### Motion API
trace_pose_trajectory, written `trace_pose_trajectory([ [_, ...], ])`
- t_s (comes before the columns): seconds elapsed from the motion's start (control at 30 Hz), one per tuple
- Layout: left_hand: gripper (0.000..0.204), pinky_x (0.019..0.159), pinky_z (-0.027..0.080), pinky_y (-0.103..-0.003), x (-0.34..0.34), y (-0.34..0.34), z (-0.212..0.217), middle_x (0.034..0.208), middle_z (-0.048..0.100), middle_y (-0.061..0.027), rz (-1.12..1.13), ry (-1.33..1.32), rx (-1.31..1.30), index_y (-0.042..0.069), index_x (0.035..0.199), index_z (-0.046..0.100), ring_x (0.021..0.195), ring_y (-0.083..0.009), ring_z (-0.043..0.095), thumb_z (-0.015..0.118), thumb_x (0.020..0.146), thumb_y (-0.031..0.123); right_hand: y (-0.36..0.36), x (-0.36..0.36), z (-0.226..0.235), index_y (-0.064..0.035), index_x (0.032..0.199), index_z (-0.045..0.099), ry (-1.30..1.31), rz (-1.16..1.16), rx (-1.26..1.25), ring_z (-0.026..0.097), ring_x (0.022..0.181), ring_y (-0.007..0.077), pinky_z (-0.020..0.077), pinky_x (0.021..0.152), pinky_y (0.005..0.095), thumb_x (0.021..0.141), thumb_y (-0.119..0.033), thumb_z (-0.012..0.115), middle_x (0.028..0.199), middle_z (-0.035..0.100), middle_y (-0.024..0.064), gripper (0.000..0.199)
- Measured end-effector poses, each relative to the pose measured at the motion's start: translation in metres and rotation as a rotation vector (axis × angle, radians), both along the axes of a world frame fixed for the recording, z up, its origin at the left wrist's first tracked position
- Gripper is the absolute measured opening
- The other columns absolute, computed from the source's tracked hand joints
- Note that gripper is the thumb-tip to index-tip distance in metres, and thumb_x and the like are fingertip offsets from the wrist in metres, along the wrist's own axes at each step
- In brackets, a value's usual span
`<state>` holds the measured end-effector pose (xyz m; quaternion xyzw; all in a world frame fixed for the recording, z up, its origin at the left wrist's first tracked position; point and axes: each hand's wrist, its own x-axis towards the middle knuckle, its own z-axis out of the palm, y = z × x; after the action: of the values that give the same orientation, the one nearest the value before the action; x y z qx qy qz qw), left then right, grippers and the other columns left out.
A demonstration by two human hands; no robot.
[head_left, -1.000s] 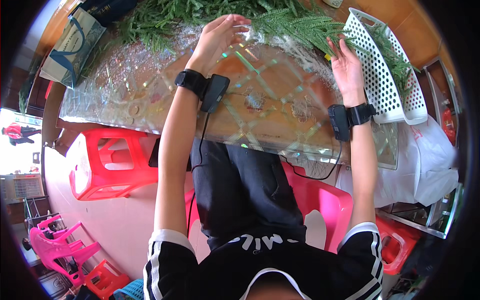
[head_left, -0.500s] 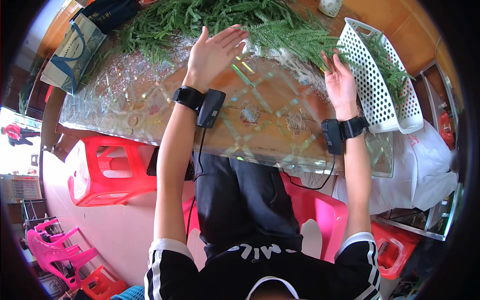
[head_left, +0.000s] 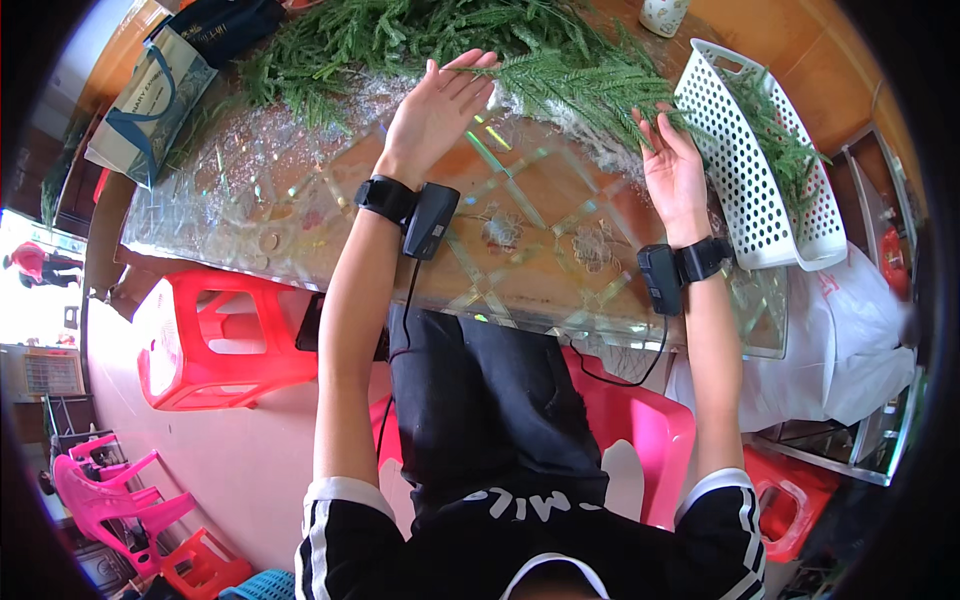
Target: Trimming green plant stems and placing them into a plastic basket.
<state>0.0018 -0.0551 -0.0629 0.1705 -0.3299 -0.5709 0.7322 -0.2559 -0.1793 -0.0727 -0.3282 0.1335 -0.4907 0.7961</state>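
My left hand is palm up with its fingers stretched out, close to the left end of a green artificial pine branch. At the branch's right end, my right hand is turned palm up, its fingers partly spread against the needles. Neither hand visibly grips the branch, though needles cover some of the right fingertips. Behind lies a heap of similar pine branches, with white flakes scattered on the table around it. Each wrist wears a black strap with a small box and cable.
A white perforated basket holding pine sprigs stands at the table's right. Its neighbours are a patterned cup and a white plastic bag. A paper bag sits at the far left. Below the glass-topped table is a red stool.
My left hand has shifted slightly right, and my right hand slightly left. The branch between them stays in nearly the same place.
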Motion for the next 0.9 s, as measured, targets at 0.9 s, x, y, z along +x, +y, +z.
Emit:
trace_pose_trajectory([
  [0.9, 0.046, 0.097, 0.036, -0.034, 0.003, -0.006, -0.01, 0.126, 0.041, -0.0146, 0.087, 0.021, 0.043, -0.004, 0.118, 0.04, 0.111, -0.0247, 0.045, 0.036, 0.092, 0.033, -0.003, -0.003, -0.001, -0.0027, 0.082, 0.057, -0.049, 0.009, 0.035, 0.057, 0.098, 0.0247, 0.0452, 0.083, 0.027, 0.083, -0.004, 0.053, 0.09, 0.061, 0.0078, 0.004],
])
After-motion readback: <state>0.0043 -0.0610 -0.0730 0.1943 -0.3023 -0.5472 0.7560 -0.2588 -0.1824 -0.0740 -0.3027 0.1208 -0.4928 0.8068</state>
